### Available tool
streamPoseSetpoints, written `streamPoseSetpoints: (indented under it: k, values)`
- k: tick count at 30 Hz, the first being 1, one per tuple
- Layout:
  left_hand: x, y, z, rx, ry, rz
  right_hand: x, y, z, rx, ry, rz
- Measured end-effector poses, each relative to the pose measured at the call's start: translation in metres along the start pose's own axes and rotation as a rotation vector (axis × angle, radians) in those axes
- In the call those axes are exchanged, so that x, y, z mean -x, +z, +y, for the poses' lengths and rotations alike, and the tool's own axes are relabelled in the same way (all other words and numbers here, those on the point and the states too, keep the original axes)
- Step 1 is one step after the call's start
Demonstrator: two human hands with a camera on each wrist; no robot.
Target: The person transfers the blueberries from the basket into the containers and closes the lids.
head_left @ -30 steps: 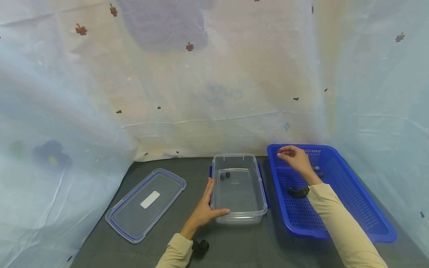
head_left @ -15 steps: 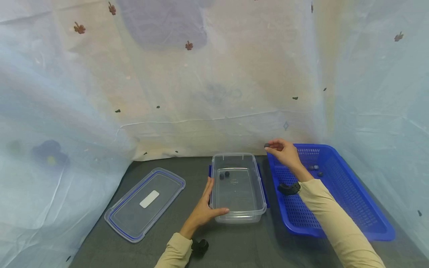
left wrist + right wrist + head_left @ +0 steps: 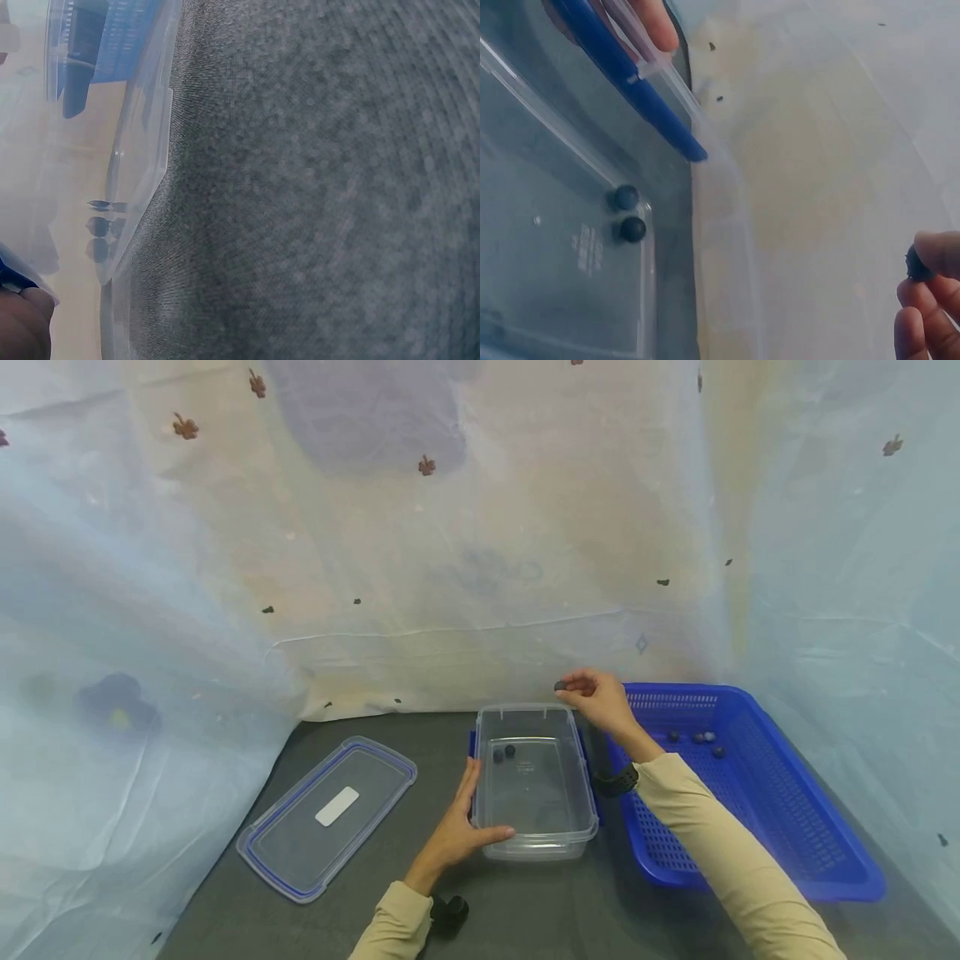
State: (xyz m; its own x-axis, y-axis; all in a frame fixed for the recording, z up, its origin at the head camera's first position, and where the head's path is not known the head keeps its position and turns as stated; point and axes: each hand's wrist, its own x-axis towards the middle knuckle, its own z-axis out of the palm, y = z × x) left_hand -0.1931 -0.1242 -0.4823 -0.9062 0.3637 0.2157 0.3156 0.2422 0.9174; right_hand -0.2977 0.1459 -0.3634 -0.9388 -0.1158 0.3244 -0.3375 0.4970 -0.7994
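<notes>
1. The right hand [image 3: 600, 700] sits just right of the middle of the head view. Its fingertips are pinched together on a small dark ball [image 3: 559, 686]. The ball is up in the air, above the far right corner of the clear box [image 3: 534, 781]. It has not gone in.

2. In the right wrist view the same ball [image 3: 917, 264] shows at the right edge, squeezed between the fingers [image 3: 933, 255].

3. The left hand [image 3: 459, 828] is low in the middle of the head view. Its fingers are flat against the left side of the clear box, and the thumb lies along the near wall. It steadies the box without curling round it.

4. Two dark balls [image 3: 503, 752] already lie inside the box, near its far left corner. I think that part is done.

5. Four more little balls [image 3: 697, 739] wait in the blue basket [image 3: 757, 802] on the right side of the picture. So, by my guess, the work is less than half finished.

6. The box is open on top, and most of its floor is bare. Its far rim is the edge closest under the ball.

7. The basket nearly touches the box's right side. The lid [image 3: 327, 812] lies flat at the lower left, well apart from the box, on the dark table [image 3: 540, 902].
</notes>
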Motion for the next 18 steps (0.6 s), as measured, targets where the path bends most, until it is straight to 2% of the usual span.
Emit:
streamPoseSetpoints:
  k: [2, 9, 18]
  values:
    - [0.001, 0.000, 0.003, -0.007, -0.001, 0.000, 0.000, 0.007, -0.001, -0.021, 0.000, -0.010]
    - [0.006, -0.003, 0.033, 0.011, -0.005, -0.017, 0.000, 0.031, -0.002, -0.018, -0.048, -0.027]
    - [0.006, -0.004, 0.034, 0.011, -0.019, -0.021, 0.000, 0.065, 0.002, 0.000, -0.013, -0.056]
